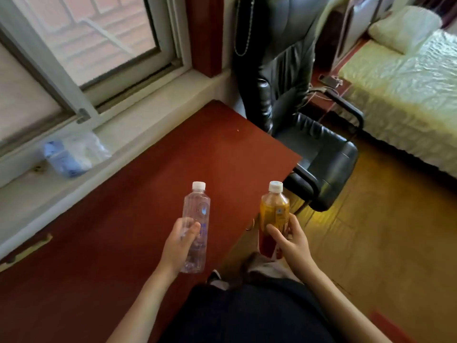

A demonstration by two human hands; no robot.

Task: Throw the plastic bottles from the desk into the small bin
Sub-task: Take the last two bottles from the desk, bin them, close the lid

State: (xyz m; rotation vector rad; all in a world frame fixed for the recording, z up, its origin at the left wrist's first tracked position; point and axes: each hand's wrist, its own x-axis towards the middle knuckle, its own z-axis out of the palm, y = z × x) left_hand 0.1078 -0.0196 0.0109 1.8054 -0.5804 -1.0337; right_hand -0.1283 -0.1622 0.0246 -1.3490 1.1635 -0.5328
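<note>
My left hand (178,243) grips a clear plastic bottle (197,214) with a white cap, held above the red-brown desk (148,194). My right hand (291,241) holds a yellow-orange plastic bottle (274,209), also white-capped, just past the desk's right edge and over the floor. Both bottles point away from me, caps up. No bin is in view.
A black leather office chair (309,149) stands at the desk's far right corner. A bed (408,95) with a pale cover lies beyond it. On the window sill (123,134) rests a plastic bag with a blue item (66,157). Wooden floor (383,231) stretches to the right.
</note>
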